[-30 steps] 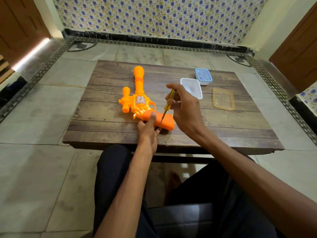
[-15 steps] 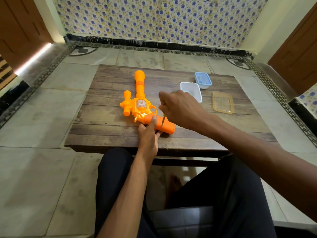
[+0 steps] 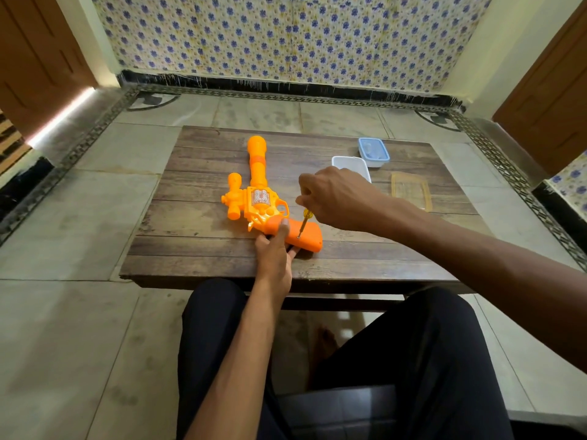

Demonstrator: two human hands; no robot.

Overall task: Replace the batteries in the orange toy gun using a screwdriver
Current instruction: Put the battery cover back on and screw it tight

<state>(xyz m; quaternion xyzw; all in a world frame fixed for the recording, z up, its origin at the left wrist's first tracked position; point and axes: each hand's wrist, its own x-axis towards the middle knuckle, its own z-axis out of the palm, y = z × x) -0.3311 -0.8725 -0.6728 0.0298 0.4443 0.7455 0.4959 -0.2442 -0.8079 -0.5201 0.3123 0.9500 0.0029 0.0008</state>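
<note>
The orange toy gun (image 3: 263, 198) lies flat on the wooden bench (image 3: 197, 173), a little left of its middle. Its barrel points to the far edge and its grip angles toward the near right. The person's left hand (image 3: 274, 252) grasps the grip from the near side, with the thumb pressed on its top face and the fingers (image 3: 293, 249) tucked along its near edge. The right hand (image 3: 336, 198) hangs above the grip, its fingers curled round the yellow handle of a small screwdriver (image 3: 304, 221). The shaft stands steeply, tip set on the grip's face. At the far right of the bench sits a white tub (image 3: 349, 160), and right beside it, farther off, a blue-lidded tub (image 3: 374, 150). A clear yellowish lid (image 3: 411, 192) lies to their near right, apart. Knees in dark trousers (image 3: 413, 360) meet the bench's near edge.
</note>
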